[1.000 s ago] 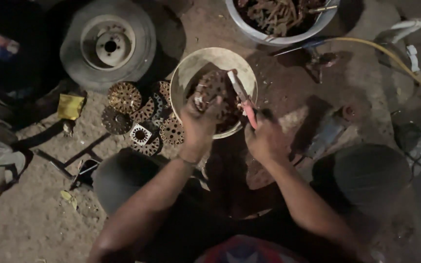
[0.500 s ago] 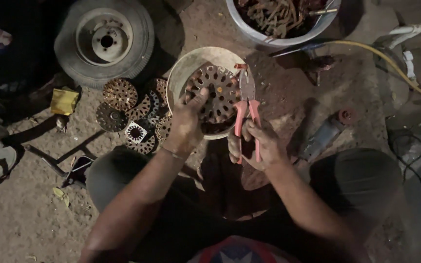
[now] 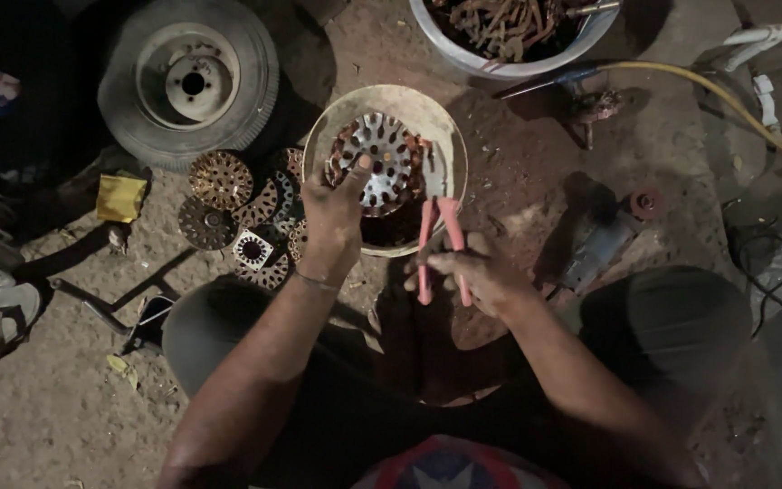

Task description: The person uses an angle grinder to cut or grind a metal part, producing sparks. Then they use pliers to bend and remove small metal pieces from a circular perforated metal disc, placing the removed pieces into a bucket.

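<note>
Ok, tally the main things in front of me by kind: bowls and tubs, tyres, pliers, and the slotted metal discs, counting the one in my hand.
Bowls and tubs: 2, the tan round bowl and the white tub of rusty scrap.
Tyres: 1, small grey wheel.
Pliers: 1, red-handled, in the right hand.
Slotted discs: about 7, one silvery disc in the left hand, roughly six overlapping on the ground.
Total: about 11.
</note>
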`<state>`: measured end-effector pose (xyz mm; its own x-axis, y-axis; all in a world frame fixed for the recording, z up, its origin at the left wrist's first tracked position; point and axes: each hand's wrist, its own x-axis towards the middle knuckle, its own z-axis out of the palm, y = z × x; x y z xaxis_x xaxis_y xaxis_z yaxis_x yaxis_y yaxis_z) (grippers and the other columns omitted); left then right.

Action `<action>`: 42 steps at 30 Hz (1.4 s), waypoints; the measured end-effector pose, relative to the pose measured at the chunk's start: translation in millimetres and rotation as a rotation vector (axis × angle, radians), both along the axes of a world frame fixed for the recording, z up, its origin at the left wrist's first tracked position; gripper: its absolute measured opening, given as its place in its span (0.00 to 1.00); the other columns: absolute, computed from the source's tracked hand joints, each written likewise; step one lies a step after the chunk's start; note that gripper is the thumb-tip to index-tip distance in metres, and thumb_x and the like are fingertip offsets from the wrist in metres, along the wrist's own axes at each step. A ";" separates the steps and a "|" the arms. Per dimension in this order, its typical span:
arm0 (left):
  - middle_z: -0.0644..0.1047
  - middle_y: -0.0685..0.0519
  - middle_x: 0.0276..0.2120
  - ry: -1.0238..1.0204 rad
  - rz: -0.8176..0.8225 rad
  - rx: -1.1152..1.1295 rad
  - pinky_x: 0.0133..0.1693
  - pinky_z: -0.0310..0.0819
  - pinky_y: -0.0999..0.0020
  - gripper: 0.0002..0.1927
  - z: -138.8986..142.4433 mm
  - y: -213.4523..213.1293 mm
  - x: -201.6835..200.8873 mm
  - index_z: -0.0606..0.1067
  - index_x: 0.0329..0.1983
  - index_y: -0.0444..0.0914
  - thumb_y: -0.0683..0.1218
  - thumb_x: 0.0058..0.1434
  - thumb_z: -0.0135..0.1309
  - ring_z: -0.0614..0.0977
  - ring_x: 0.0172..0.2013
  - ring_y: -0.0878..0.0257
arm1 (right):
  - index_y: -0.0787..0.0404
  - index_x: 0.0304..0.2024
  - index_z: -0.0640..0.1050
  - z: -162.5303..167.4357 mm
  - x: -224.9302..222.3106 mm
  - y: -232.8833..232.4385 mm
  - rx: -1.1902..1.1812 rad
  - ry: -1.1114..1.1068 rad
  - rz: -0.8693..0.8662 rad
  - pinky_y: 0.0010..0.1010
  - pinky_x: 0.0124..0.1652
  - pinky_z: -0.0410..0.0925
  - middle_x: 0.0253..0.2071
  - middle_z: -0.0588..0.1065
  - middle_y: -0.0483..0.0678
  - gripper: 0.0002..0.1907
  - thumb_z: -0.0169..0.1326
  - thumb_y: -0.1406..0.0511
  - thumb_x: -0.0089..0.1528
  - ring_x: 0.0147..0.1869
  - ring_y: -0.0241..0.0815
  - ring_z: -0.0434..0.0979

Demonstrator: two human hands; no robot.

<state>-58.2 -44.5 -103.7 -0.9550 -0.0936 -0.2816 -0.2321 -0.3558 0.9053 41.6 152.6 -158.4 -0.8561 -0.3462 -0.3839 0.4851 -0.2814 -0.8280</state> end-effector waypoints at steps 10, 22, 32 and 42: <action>0.82 0.50 0.42 -0.085 0.166 0.040 0.43 0.81 0.65 0.16 -17.8 -19.7 -15.5 0.74 0.54 0.31 0.37 0.62 0.59 0.83 0.39 0.61 | 0.65 0.57 0.69 14.2 4.1 -14.8 -0.295 -0.104 0.105 0.44 0.45 0.81 0.47 0.76 0.55 0.24 0.52 0.68 0.57 0.50 0.55 0.83; 0.82 0.48 0.49 0.282 -0.268 -0.049 0.52 0.84 0.66 0.20 41.1 -34.1 -0.1 0.75 0.59 0.30 0.39 0.65 0.60 0.84 0.47 0.62 | 0.68 0.67 0.64 39.9 -0.4 12.6 -0.771 0.172 0.334 0.50 0.54 0.76 0.62 0.71 0.71 0.27 0.43 0.58 0.71 0.63 0.65 0.77; 0.85 0.46 0.41 0.212 -0.472 -0.326 0.43 0.87 0.65 0.17 48.5 -58.5 -2.0 0.75 0.54 0.27 0.40 0.64 0.59 0.88 0.38 0.61 | 0.71 0.47 0.75 16.2 5.1 34.5 -0.141 0.292 -0.034 0.34 0.37 0.76 0.42 0.77 0.58 0.12 0.52 0.68 0.64 0.42 0.46 0.81; 0.82 0.48 0.41 0.111 -0.533 -0.230 0.40 0.85 0.68 0.16 18.8 -42.5 -10.6 0.76 0.52 0.25 0.32 0.59 0.57 0.85 0.38 0.63 | 0.69 0.39 0.73 -25.7 -7.0 -18.3 0.302 -0.125 0.098 0.30 0.20 0.69 0.28 0.74 0.51 0.08 0.48 0.72 0.57 0.24 0.39 0.76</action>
<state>-68.8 -87.0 -84.9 -0.9095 0.3607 -0.2065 -0.2245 -0.0082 0.9744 34.6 134.3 -184.1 -0.7640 -0.2792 -0.5816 0.6009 0.0202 -0.7991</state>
